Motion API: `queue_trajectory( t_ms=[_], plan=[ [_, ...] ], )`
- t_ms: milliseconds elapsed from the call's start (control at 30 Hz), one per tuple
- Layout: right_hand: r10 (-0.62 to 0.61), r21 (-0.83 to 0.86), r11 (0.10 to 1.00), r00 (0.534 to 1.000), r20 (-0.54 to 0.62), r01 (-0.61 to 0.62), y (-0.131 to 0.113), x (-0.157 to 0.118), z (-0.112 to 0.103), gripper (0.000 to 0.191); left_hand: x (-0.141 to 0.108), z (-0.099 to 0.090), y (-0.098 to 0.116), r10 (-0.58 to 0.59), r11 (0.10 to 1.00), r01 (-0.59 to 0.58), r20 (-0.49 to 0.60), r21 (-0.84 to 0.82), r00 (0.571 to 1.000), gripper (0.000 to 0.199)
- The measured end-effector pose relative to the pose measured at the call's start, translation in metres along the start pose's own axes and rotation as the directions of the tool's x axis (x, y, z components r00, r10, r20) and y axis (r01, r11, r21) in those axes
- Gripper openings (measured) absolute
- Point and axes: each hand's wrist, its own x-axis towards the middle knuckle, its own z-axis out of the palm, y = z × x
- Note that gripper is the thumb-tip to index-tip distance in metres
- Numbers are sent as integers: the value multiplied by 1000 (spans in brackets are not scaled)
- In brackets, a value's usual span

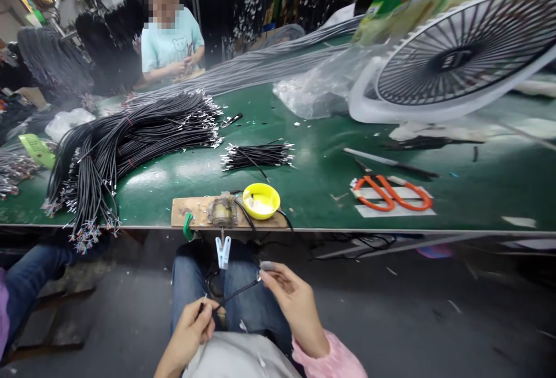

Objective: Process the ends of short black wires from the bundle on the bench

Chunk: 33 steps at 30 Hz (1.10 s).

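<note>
A short black cable (240, 292) stretches over the lap between both hands. My left hand (194, 324) is closed on its lower left end, thumb against fingers. My right hand (293, 303) pinches the light-coloured tip at the other end; the thumb and forefinger meet there. Just above the hands, a pale blue clip (223, 252) hangs at the table edge from a small device (222, 211) on a wooden board (179, 212). A yellow bowl (261, 201) with whitish contents sits on the board's right part.
The green table (313, 181) carries a small bundle of short black cables (258, 156), a large cable heap (152, 129), orange-handled scissors (393, 194), a plastic bag (310, 91) and a white fan (452, 59). A person (171, 48) works across the table. Another person's leg (35, 271) is at left.
</note>
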Motion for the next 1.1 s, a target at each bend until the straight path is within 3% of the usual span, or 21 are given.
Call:
queue_trajectory(
  t_ms=[467,667,900,1100],
  plan=[
    [42,-21,999,999,-25,-43,-12,-12,5,43,2,3,-1,-14,973,24,46,-229,999,59],
    [-44,-79,996,999,0,44,-1,-16,2,41,3,3,9,-13,855,91,154,-511,988,52],
    [-68,-126,989,997,34,72,-4,-16,5,43,8,-6,4,31,867,125,302,-482,953,57],
    [-35,-132,990,997,67,43,-5,-14,9,42,12,-15,8,28,928,28,143,-372,989,58]
  ],
)
